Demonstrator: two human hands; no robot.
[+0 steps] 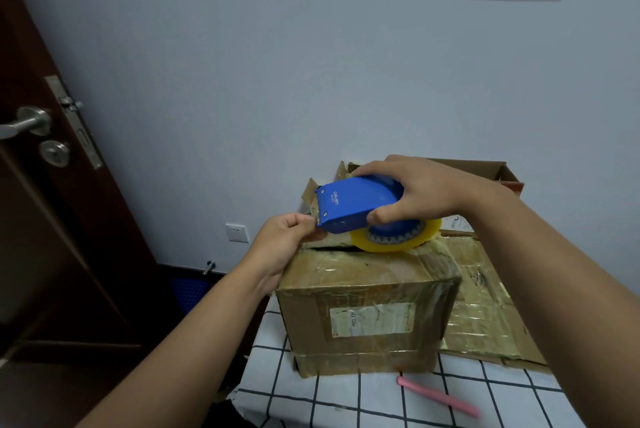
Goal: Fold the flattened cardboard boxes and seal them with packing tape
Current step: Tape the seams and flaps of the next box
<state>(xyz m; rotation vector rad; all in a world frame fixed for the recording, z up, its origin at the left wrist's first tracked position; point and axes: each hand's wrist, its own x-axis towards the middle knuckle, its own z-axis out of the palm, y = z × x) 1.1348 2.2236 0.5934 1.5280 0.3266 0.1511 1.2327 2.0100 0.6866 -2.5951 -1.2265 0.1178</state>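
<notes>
A folded brown cardboard box (367,316), covered in old shiny tape and bearing a pale label, stands on the checked tablecloth. My right hand (419,192) grips a blue tape dispenser (356,206) with a roll of clear yellowish tape (398,240), held just above the box's far top edge. My left hand (284,237) pinches the tape end at the dispenser's front lip, over the box's far left corner. The tape end itself is too small to make out.
A flattened taped cardboard sheet (485,306) lies to the right of the box, and another open box (498,174) stands behind it. A pink strip (440,396) lies on the white grid-patterned tablecloth (346,403). A dark wooden door (41,185) stands at the left; a wall socket (237,232) is low on the wall.
</notes>
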